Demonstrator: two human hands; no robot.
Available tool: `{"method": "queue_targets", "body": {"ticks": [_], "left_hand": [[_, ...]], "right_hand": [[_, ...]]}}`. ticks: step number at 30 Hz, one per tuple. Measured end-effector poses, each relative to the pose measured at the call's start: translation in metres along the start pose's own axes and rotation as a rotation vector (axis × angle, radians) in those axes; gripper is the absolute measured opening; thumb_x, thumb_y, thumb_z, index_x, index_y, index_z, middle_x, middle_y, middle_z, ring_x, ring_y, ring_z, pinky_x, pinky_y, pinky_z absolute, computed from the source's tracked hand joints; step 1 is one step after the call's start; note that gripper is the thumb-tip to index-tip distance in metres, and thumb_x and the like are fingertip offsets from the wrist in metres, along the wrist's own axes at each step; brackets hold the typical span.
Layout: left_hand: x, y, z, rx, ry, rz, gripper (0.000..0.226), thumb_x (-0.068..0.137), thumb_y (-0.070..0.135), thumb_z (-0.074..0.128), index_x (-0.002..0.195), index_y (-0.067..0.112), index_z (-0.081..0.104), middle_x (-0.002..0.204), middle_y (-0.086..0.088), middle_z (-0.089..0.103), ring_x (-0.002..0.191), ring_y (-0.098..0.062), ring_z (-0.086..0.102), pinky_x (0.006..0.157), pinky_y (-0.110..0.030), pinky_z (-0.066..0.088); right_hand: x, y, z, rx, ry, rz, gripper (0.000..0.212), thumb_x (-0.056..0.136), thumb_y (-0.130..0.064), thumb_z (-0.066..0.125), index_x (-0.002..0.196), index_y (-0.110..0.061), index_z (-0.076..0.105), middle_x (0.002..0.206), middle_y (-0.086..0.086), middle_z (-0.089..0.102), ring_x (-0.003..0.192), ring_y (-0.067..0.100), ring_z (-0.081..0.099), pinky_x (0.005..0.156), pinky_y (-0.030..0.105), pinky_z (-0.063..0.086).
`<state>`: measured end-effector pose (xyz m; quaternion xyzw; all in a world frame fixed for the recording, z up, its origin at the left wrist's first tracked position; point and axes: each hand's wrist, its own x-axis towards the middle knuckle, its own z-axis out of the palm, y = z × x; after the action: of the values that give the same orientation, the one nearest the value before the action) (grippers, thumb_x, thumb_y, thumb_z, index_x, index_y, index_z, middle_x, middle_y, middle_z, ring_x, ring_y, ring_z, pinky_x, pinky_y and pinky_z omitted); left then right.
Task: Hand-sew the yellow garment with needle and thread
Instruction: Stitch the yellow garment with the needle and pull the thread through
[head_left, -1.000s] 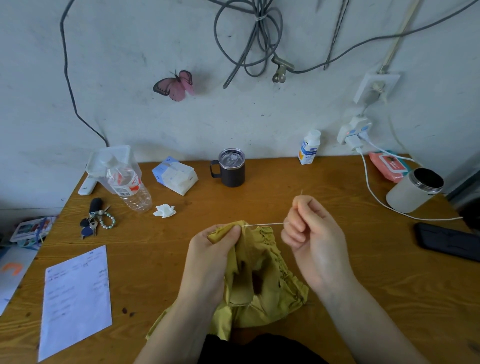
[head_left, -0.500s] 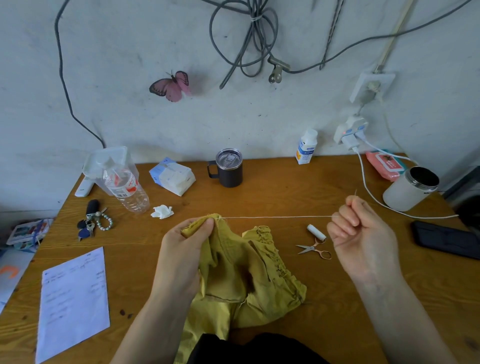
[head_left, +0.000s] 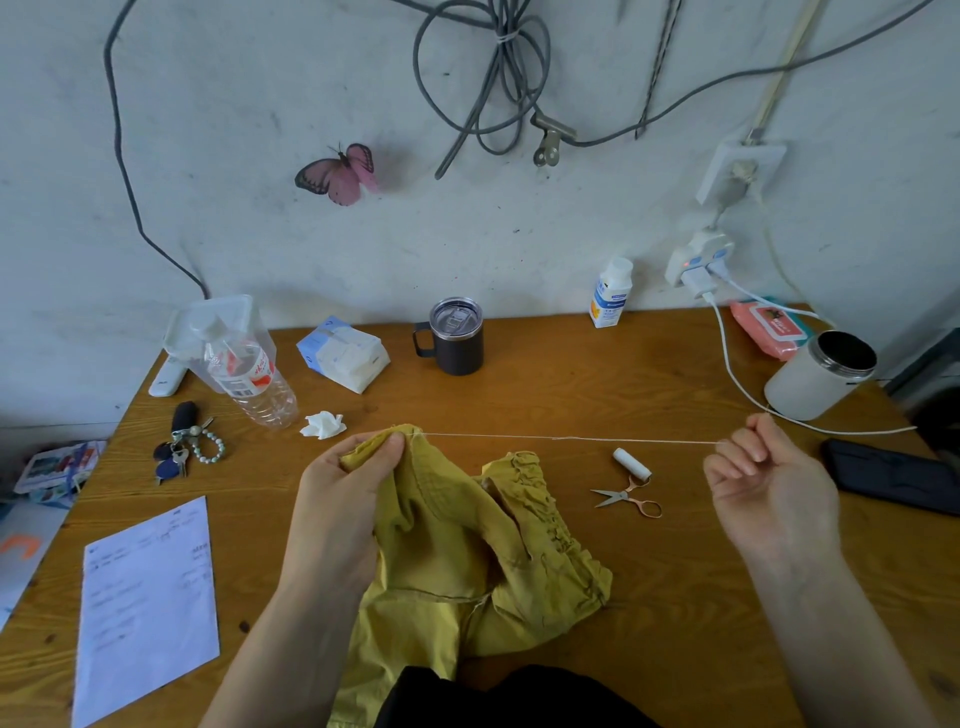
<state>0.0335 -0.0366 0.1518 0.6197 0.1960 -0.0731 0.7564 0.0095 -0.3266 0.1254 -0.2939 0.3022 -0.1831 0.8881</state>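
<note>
1. Wooden worktop (head_left: 675, 597) fills the near view. The garment (head_left: 457, 561) lies crumpled at its near edge, and the lower folds trail off toward the person's lap.
2. Soft, light and limp, the garment will sag wherever nothing holds it. The best hold, I judge, is on the seam edge right beside the stitch, where the cloth can brace against the pull.
3. The left hand (head_left: 337, 499) has such a hold: its fingers (head_left: 387, 447) and thumb pinch a raised fold at the garment's top, lifted off the worktop.
4. The thread (head_left: 571, 439) leaves the cloth just beside that pinch and runs taut, nearly level, to the right. Being so thin, it may snap or pucker the cloth under a hard tug.
5. The right hand (head_left: 769, 493) is well apart from the garment. Its fingers (head_left: 737, 457) are curled and pinch the thread's far end. The needle is too small to make out there.
6. Scissors (head_left: 628, 500) and a spool (head_left: 631, 463) lie under the thread, between the garment and the right hand.
7. Farther back lie a tissue (head_left: 323, 424) and keys (head_left: 182, 452), with a bottle (head_left: 249, 369) and a mug (head_left: 456, 338) beyond them, before a wall hung with cables.
</note>
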Motion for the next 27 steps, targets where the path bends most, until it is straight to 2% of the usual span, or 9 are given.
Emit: {"method": "queue_targets", "body": {"ticks": [4, 8, 12, 17, 23, 27], "left_hand": [[0.002, 0.001, -0.001, -0.010, 0.015, 0.005, 0.024, 0.088, 0.014, 0.065, 0.067, 0.019, 0.076, 0.070, -0.004, 0.074, 0.065, -0.017, 0.070, 0.062, -0.029, 0.054], [0.004, 0.003, -0.003, -0.020, 0.035, 0.015, 0.030, 0.087, 0.014, 0.065, 0.062, 0.025, 0.077, 0.067, 0.000, 0.073, 0.063, -0.013, 0.070, 0.062, -0.027, 0.053], [0.005, 0.004, -0.006, -0.033, 0.043, 0.018, 0.031, 0.088, 0.012, 0.064, 0.061, 0.023, 0.077, 0.066, -0.001, 0.073, 0.063, -0.013, 0.070, 0.061, -0.026, 0.054], [0.006, 0.003, -0.006, -0.044, 0.043, 0.005, 0.030, 0.087, 0.013, 0.065, 0.062, 0.024, 0.077, 0.068, -0.001, 0.074, 0.067, -0.015, 0.070, 0.067, -0.030, 0.054], [0.005, 0.004, -0.004, -0.051, 0.026, 0.000, 0.029, 0.086, 0.013, 0.065, 0.062, 0.024, 0.077, 0.068, -0.001, 0.074, 0.063, -0.013, 0.071, 0.055, -0.023, 0.056], [0.003, 0.003, -0.002, -0.006, 0.009, -0.005, 0.027, 0.087, 0.015, 0.064, 0.065, 0.023, 0.078, 0.070, -0.003, 0.074, 0.065, -0.015, 0.071, 0.059, -0.025, 0.055]], "right_hand": [[0.002, 0.001, -0.005, 0.003, 0.056, 0.005, 0.022, 0.097, -0.020, 0.043, 0.077, -0.017, 0.053, 0.052, -0.009, 0.039, 0.043, 0.003, 0.034, 0.040, 0.014, 0.032], [0.004, -0.001, -0.008, 0.023, 0.079, -0.003, 0.021, 0.097, -0.020, 0.042, 0.078, -0.017, 0.053, 0.054, -0.009, 0.038, 0.044, 0.003, 0.033, 0.042, 0.014, 0.031], [0.008, -0.006, -0.010, 0.041, 0.106, -0.015, 0.020, 0.097, -0.021, 0.042, 0.080, -0.018, 0.053, 0.055, -0.010, 0.039, 0.045, 0.003, 0.034, 0.044, 0.013, 0.031], [0.010, -0.005, -0.011, 0.045, 0.137, -0.017, 0.018, 0.096, -0.021, 0.043, 0.082, -0.018, 0.053, 0.054, -0.010, 0.040, 0.044, 0.003, 0.034, 0.044, 0.013, 0.031], [0.010, -0.002, -0.011, 0.037, 0.151, -0.026, 0.017, 0.096, -0.020, 0.045, 0.082, -0.017, 0.053, 0.054, -0.010, 0.039, 0.044, 0.003, 0.034, 0.043, 0.013, 0.031], [0.008, -0.001, -0.009, 0.029, 0.136, -0.025, 0.018, 0.096, -0.020, 0.045, 0.080, -0.017, 0.053, 0.054, -0.009, 0.039, 0.045, 0.003, 0.034, 0.043, 0.014, 0.032]]}}
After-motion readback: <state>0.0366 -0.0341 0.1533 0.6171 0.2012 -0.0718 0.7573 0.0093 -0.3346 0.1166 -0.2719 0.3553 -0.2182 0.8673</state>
